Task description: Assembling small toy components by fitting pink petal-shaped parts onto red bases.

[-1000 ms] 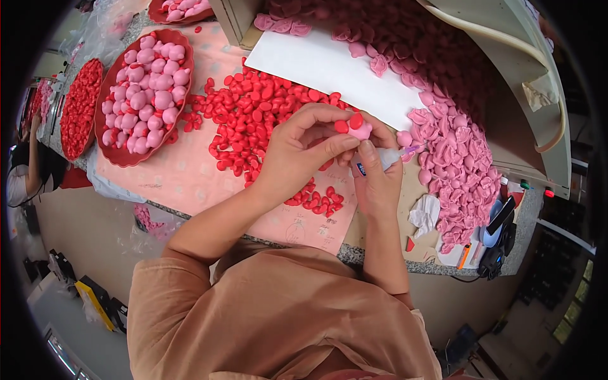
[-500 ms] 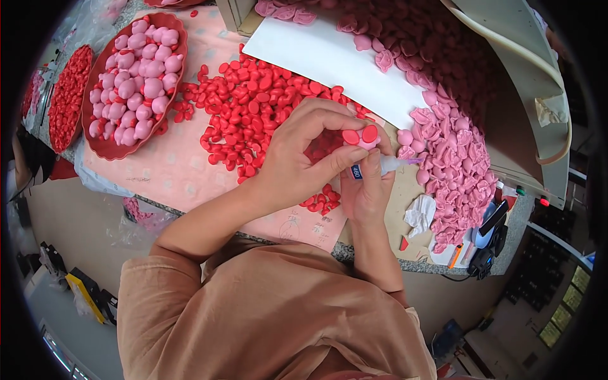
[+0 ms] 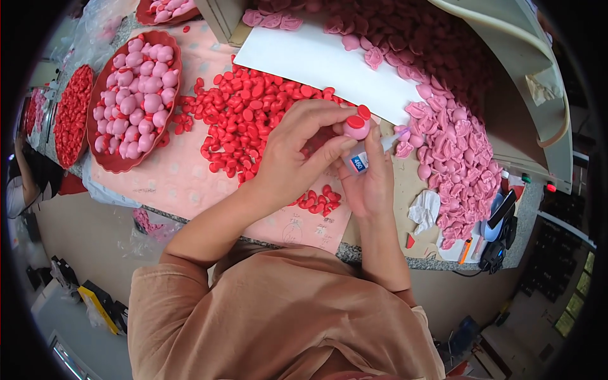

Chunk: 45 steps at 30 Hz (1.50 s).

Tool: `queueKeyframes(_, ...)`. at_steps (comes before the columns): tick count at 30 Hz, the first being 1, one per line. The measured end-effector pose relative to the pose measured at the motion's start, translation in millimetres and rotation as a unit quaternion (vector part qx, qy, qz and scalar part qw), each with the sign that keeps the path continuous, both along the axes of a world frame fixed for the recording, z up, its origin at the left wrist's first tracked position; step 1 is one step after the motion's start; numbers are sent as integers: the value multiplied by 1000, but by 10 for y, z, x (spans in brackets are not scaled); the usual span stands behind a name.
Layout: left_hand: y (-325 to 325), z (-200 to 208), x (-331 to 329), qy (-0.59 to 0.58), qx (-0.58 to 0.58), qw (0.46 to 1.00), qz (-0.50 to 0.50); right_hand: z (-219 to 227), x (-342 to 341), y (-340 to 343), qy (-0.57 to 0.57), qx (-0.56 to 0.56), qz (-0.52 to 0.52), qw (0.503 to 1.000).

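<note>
Between the thumb and fingers of my left hand (image 3: 288, 142) is a small round pink piece (image 3: 356, 133) with two red oval parts on its top. My right hand (image 3: 373, 190) is closed around a small clear glue bottle (image 3: 358, 163) with a blue and white label. Its tapered nozzle (image 3: 396, 136) points right and away, clear of the pink piece. The two hands are close together, and the right fingertips sit beside the pink piece. Beyond my left hand a heap of loose red oval pieces (image 3: 237, 117) covers the pink sheet.
Pink shell-like pieces (image 3: 459, 155) spill from an open box (image 3: 525, 120) on the right, beside a white board (image 3: 316, 66). A red scalloped tray (image 3: 117, 163) holds pink pieces at left, next to a tray of red pieces (image 3: 73, 114). Crumpled tissue (image 3: 424, 209) lies right of my wrist.
The pink piece has turned, so its red ovals now face differently. The bottle's nozzle has swung from nearly level to pointing up and away. The whole view has shifted slightly.
</note>
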<state>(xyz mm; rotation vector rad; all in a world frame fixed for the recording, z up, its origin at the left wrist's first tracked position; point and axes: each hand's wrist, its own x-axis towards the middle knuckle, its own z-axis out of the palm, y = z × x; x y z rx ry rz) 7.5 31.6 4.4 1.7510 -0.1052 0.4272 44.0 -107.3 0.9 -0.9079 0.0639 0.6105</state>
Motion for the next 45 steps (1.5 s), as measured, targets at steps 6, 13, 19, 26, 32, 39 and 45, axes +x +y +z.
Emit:
queueKeyframes(6, -31, 48, -10, 27, -3, 1000, -11, 81, -3, -2, 58, -5, 8, 998)
queueKeyframes(13, 17, 49, 20, 135, -252, 955, -72, 25, 7, 2, -12, -48, -47, 998)
queueKeyframes(19, 30, 8, 49, 163, -308, 935, -63, 68, 33, -3, -114, -116, -92, 982)
queueKeyframes(26, 50, 73, 40, 180, -287, 940, -40, 167, 83, -106, -145, -146, -11, 978)
queueKeyframes(32, 95, 55, 53, 237, -331, 910, -75, 133, 108, -188, -191, -204, 27, 960)
queueKeyframes(39, 76, 69, 39, 239, -342, 906, -72, 87, 130, -213, -195, -213, 30, 957)
queueKeyframes(45, 57, 54, 39, 234, -333, 912, -49, 53, 120, -178, -193, -205, 13, 959)
